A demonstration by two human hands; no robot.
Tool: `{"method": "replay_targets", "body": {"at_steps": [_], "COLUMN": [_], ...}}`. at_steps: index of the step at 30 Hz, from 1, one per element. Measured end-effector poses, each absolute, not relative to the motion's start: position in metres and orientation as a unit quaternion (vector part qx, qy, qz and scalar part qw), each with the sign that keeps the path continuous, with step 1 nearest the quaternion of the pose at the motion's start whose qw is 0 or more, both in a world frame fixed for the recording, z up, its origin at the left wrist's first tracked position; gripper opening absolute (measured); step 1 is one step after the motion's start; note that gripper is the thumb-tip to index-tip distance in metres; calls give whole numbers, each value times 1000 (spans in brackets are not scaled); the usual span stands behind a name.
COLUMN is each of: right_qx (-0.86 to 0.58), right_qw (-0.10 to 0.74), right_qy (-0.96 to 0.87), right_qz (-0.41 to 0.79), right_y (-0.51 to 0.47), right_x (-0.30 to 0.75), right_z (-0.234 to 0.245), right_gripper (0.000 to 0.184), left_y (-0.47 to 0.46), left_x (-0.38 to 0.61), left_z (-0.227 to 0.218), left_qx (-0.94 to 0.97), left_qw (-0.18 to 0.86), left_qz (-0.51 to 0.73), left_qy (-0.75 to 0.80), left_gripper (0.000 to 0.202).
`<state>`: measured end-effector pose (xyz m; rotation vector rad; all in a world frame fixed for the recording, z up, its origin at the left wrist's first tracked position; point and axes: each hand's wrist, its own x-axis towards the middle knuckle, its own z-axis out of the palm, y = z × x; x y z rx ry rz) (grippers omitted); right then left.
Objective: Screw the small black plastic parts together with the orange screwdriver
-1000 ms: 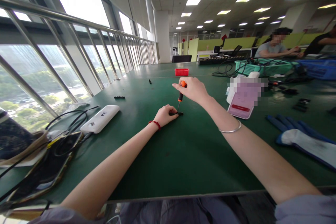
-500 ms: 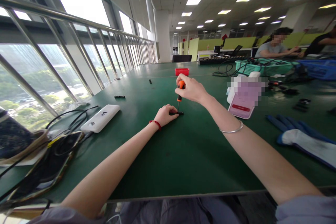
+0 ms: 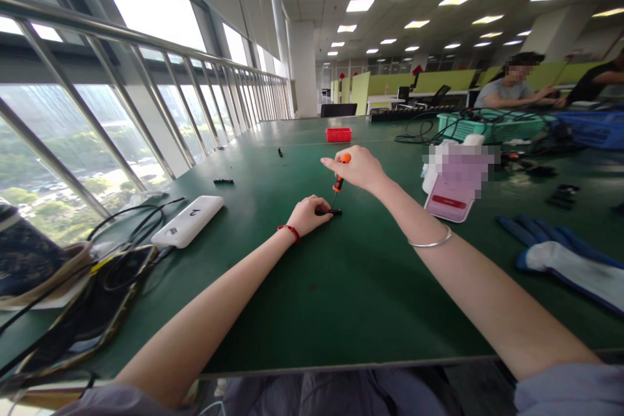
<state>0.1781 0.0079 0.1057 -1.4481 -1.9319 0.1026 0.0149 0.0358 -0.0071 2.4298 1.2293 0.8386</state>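
Note:
My left hand [image 3: 306, 214] lies on the green table [image 3: 341, 286] with its fingers pinched on a small black part [image 3: 330, 212]. My right hand [image 3: 359, 168] is closed around an orange-handled screwdriver [image 3: 339, 175]. The screwdriver tilts a little and its tip comes down onto the black part. A red string is on my left wrist and a silver bangle on my right forearm.
A white power bank [image 3: 188, 220] and tangled black cables [image 3: 117, 234] lie at the left. A phone [image 3: 451, 198] and blue-and-white gloves [image 3: 560, 253] lie at the right. A red tray [image 3: 338, 134] sits farther back. Two people sit at the far right behind a teal basket [image 3: 482, 123].
My right hand has dropped slightly and the screwdriver handle now leans to the right instead of standing upright. My left hand has stayed put on the black part.

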Motion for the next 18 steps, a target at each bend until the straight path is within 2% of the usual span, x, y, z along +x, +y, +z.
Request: {"method": "replay_targets", "body": {"at_steps": [7,18], "right_qx": [-570,-575], "right_qw": [405,386], "right_qy": [-713,-719], "right_qz": [47,60], "right_y": [19,22], "right_x": [194,195], "right_z": [105,99], "right_gripper": [25,25], "left_y": [37,37], "left_x": [14,15], "left_z": [-8,-8], "left_qx": [841,843], "left_qw": [148,144], "left_qz": [289,286], "left_qy": [433,433], "left_gripper": [13,15]}}
